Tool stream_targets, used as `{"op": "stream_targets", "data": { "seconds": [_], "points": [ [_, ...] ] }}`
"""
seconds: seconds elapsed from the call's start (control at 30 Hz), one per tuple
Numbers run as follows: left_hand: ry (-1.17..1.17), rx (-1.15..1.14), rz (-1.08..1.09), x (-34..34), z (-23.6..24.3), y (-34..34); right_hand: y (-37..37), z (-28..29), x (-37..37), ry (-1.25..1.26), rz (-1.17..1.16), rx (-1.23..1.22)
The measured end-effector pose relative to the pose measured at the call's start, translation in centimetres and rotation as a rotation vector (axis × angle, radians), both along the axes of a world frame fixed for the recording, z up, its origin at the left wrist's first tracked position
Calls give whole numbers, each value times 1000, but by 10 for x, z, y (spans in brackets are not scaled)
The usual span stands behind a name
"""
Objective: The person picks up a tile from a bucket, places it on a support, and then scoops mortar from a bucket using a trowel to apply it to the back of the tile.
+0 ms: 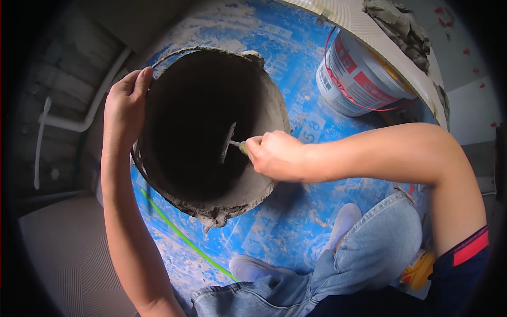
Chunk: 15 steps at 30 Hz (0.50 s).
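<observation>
A large round bucket (272,105), crusted with grey mortar on its rim and inner wall, is tipped so that its mouth faces me. The inside is mostly in deep shadow, and I cannot make out what lies at the bottom. My left hand (125,100) is closed at the bucket's upper left edge, gripping its thin wire handle by the rim. Reaching in from the right, my right hand (277,156) is wrapped round the greenish grip of a trowel (228,143). The trowel's blade is inside the bucket mouth, seen nearly edge-on.
Blue printed sheeting (296,211), smeared with dried mortar, covers the floor. A white pail (343,79) with a red handle stands at the upper right, beside a combed slab (338,10) bearing a mortar heap (401,31). A green line (185,240) runs near my shoes. White pipes (105,84) are at left.
</observation>
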<state>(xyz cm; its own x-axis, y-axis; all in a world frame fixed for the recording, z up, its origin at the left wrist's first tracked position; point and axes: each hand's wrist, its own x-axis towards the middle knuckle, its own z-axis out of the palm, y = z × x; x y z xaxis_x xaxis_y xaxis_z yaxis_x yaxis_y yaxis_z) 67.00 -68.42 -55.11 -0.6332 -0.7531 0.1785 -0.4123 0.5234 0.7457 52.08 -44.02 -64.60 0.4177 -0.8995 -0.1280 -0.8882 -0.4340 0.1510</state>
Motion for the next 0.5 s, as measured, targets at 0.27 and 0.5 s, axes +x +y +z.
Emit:
{"op": "stream_targets", "data": {
  "seconds": [0.27,0.5],
  "points": [
    [-30,-82,8,-23,6,27,-48,24,-21,-167,-114,-259],
    [-11,-106,-5,-18,7,35,15,-12,-6,-67,-115,29]
  ]
}}
